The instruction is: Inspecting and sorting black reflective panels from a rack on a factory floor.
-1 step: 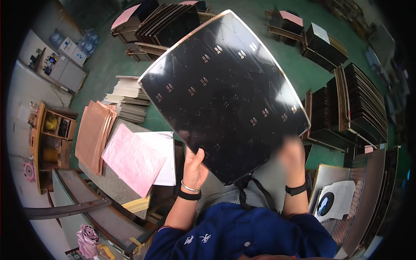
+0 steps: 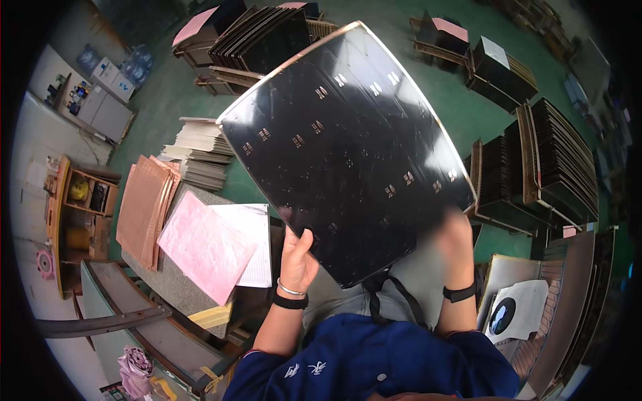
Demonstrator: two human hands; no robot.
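My left hand (image 2: 298, 264) is grasping the black panel (image 2: 354, 160); whether my blurred right hand (image 2: 459, 240) is, I cannot tell.

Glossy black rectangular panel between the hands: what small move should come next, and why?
I'd probably tilt the glossy black rectangular panel slightly: bright glare washes over its upper end, near some small pale printed marks. The bare left hand grasps one edge, so a slight tilt seems manageable; the bare right hand is at the opposite side, its grip too blurred to judge.
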